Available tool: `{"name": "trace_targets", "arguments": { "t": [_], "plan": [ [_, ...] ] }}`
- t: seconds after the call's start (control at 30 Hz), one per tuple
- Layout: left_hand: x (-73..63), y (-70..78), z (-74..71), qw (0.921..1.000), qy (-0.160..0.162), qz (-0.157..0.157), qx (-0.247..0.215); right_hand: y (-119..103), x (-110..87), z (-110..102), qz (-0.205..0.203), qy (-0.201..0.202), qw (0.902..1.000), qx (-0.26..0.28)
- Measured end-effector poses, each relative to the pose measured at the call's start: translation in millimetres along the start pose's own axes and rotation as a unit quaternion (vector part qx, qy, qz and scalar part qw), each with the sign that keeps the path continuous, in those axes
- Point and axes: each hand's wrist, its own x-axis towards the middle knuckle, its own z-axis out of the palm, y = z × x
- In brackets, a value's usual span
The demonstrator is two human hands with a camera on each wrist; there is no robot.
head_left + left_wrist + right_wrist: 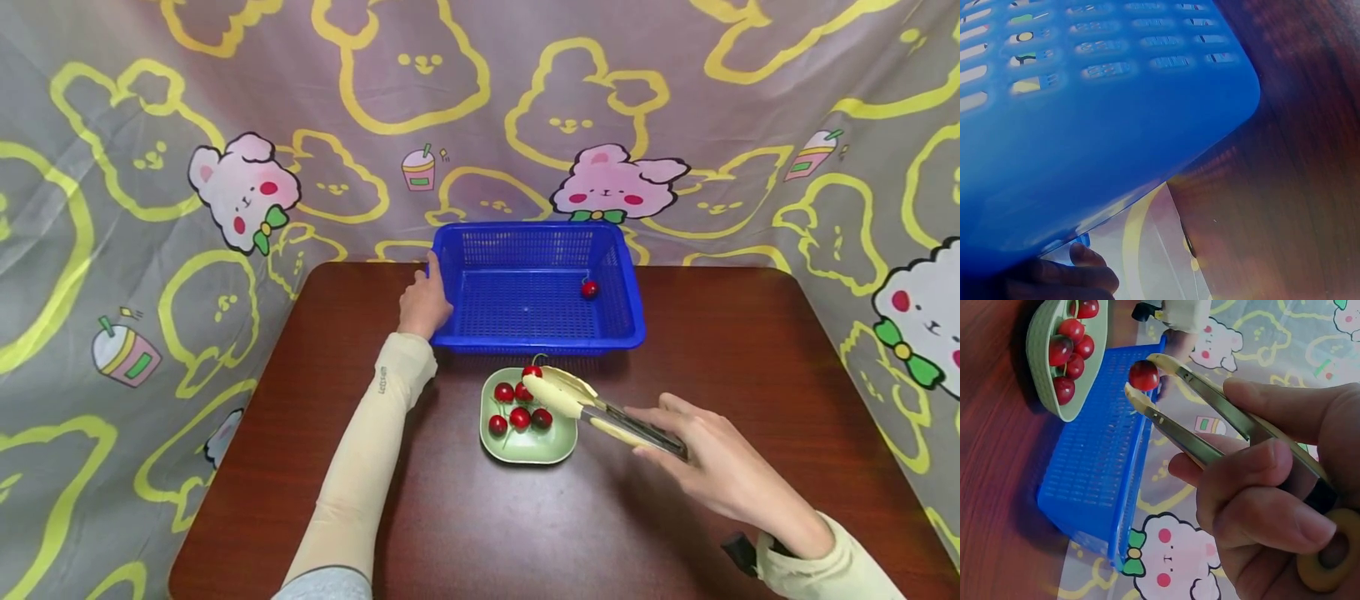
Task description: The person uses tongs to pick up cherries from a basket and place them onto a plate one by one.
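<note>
My right hand grips metal tongs with cream tips. Between the tips they pinch a red cherry, held above the far edge of a pale green dish. Several more cherries with stems lie in that dish. My left hand holds the left rim of a blue plastic basket; its fingers show past the rim in the left wrist view. One cherry lies inside the basket, toward the right.
The basket stands at the back of a dark brown wooden table, with the dish just in front of it. A patterned cloth hangs behind the table and along both sides.
</note>
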Motion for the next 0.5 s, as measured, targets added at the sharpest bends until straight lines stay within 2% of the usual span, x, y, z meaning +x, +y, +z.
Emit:
{"name": "trace_targets", "arguments": {
  "t": [0.33,0.5],
  "plan": [
    [0.3,-0.2,-0.6,1.0,0.0,0.001,0.002,4.8,-4.8,12.2,-0.06,-0.039,0.9971,0.027],
    [0.9,-0.5,0.2,1.0,0.001,0.002,0.001,5.7,-5.0,17.5,-0.068,-0.072,0.9943,0.04]
  ]
}}
